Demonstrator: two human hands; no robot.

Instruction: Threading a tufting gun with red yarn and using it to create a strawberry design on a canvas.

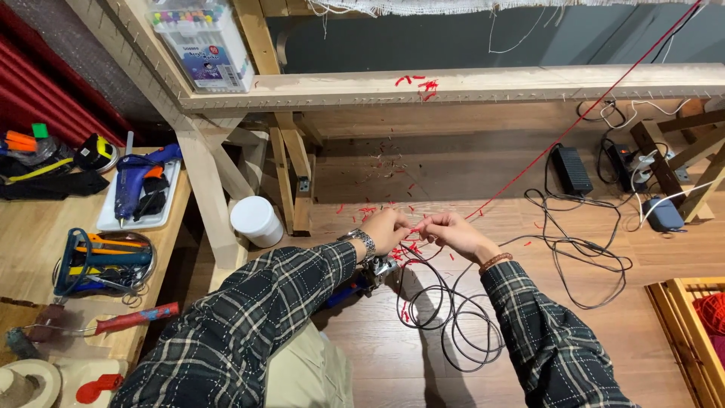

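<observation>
A red yarn strand [574, 121] runs from the top right corner down to my hands. My left hand [387, 229], with a metal watch on its wrist, pinches the yarn end with its fingertips. My right hand [455, 233], with a bead bracelet, pinches the same yarn right beside it, fingertips almost touching. Below my left wrist a tool with a metal head and blue body [368, 276] lies partly hidden on my lap. Its black cord [453, 325] coils on the wooden floor.
A wooden frame beam [529, 81] with nail rows crosses above, red yarn scraps on it and on the floor. A white tub [257, 220] stands by a post. A side table at left holds a blue glue gun [136, 181], scissors and tools. Power adapters and cables lie right.
</observation>
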